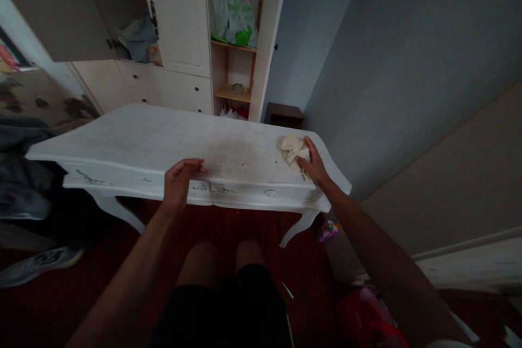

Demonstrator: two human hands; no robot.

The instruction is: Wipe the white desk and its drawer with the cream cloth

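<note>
On my head feed, a crumpled cream cloth is lying on the right end of the long white worktop with curved legs and carved drawer fronts. I am gripping that cloth with my right hand, its thumb and fingers bending around the near side. My left hand is hovering or resting at the front edge of the worktop, left of its middle; I cannot tell whether it is touching. Its fingers are curling loosely, with nothing visible in them, and both hands are keeping well apart. Between them, a greyish-brown smudge is spreading over the worktop. Beyond the worktop, a white wooden wardrobe is standing with doors open, and a white plastic bag with green print is sitting on its shelf. Below the worktop's right end, a small pink and purple packet is lying on the dark red floor. Left of the worktop and lower, a pale grey shoe is resting on the floor.
</note>
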